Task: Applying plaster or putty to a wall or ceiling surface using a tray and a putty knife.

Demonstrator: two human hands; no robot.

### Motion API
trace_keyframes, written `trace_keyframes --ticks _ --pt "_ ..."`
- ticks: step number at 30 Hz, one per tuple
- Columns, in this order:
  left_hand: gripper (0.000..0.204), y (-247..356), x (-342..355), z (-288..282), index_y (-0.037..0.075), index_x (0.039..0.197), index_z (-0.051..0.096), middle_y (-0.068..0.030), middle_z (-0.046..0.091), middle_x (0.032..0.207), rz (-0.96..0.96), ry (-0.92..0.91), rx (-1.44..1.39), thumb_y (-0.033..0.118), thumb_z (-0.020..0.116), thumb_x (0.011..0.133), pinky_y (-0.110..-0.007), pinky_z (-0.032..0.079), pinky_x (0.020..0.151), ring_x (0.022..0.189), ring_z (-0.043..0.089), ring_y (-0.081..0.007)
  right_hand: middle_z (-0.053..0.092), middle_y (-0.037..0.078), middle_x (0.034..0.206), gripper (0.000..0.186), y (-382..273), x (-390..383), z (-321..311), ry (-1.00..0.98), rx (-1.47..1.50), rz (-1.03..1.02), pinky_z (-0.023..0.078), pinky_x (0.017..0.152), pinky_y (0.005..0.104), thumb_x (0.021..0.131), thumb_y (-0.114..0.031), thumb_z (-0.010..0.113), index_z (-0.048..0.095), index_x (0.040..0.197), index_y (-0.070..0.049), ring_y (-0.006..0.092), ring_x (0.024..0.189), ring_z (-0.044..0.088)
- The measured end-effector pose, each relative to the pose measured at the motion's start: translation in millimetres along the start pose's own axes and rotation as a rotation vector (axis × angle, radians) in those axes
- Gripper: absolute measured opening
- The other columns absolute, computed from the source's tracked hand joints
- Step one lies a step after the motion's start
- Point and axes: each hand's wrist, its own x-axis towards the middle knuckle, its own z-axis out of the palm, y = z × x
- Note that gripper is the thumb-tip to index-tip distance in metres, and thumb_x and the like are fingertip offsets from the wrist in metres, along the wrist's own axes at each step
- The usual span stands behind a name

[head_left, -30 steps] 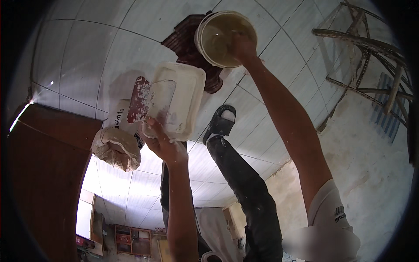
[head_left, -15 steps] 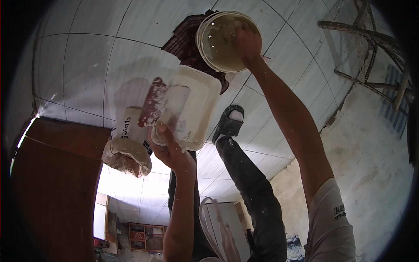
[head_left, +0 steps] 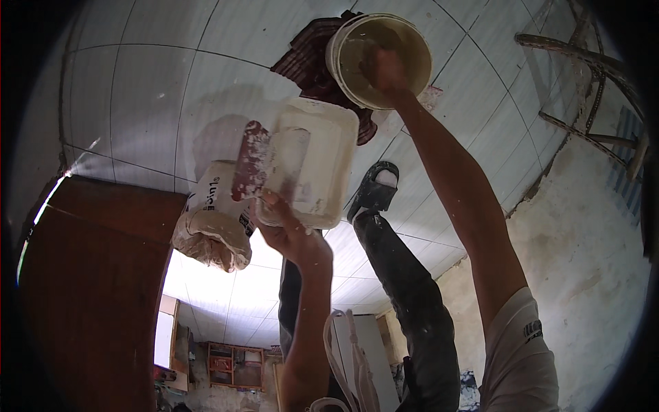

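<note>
My left hand [head_left: 295, 237] is closed around the near left corner of a shallow white plastic tub [head_left: 348, 137]. Along the tub's left side lies a plaster-spattered scraper with a red-brown grip [head_left: 250, 161]; its flat blade reaches over the tub, and my left thumb rests by its lower end. Pale residue coats the tub's inside. Farther off to the right, my right hand [head_left: 386, 72] reaches into a round cream bucket [head_left: 420, 84] holding murky liquid. Its fingers are blurred and partly hidden there, so I cannot see whether they hold anything.
A dark red checked cloth [head_left: 319, 58] lies beside and partly under the bucket on the tiled floor. An opened paper sack [head_left: 214, 237] stands left of the tub, near a brown wooden panel [head_left: 96, 275]. My sandalled foot [head_left: 376, 189] is below the bucket; a wooden frame [head_left: 590, 62] stands far right.
The picture has shifted, so most things sit a little farther right. My right hand has moved toward the middle of the bucket. My left hand keeps its hold on the tub.
</note>
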Motion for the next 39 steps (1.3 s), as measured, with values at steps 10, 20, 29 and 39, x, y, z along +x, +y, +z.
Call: trace_keyframes --ticks 10,20,29,39 --pt "0.051 -12.0 9.5 25.0 -0.002 0.128 0.038 -0.0114 0.055 0.115 -0.049 -0.040 -0.038 0.032 0.059 0.096 -0.030 0.045 0.090 0.102 0.054 -0.0149 0.064 0.014 0.073 0.028 -34.0 -27.8 -46.2 0.174 0.273 0.250 0.052 0.064 0.0387 0.070 -0.021 0.074 0.060 0.084 -0.002 0.0289 0.069 0.066" --pt "0.045 -13.3 24.3 27.7 0.000 0.121 0.044 -0.0137 0.054 0.117 0.012 -0.088 0.062 0.035 0.057 0.096 -0.035 0.051 0.092 0.108 0.057 -0.0199 0.062 0.009 0.069 0.019 -34.9 -64.7 -72.3 0.395 0.692 0.393 0.047 0.057 0.0293 0.070 -0.008 0.071 0.058 0.080 0.001 0.0137 0.063 0.061" --pt "0.043 -14.8 30.1 34.7 0.000 0.120 0.045 -0.0134 0.055 0.116 0.011 -0.205 0.087 0.033 0.057 0.096 -0.036 0.049 0.094 0.107 0.056 -0.0200 0.058 0.002 0.072 0.015 -82.1 -104.9 -137.0 0.594 0.868 0.445 0.044 0.057 0.0202 0.074 -0.002 0.069 0.055 0.081 0.000 0.0045 0.063 0.053" --pt "0.038 -10.1 29.0 46.1 0.000 0.117 0.047 -0.0134 0.059 0.111 0.015 -0.281 0.046 0.031 0.056 0.097 -0.032 0.048 0.088 0.099 0.059 -0.0178 0.061 0.005 0.075 0.020 -122.2 -144.1 -139.3 0.680 0.797 0.179 0.045 0.056 0.0203 0.071 0.007 0.070 0.056 0.078 -0.003 0.0067 0.065 0.056"
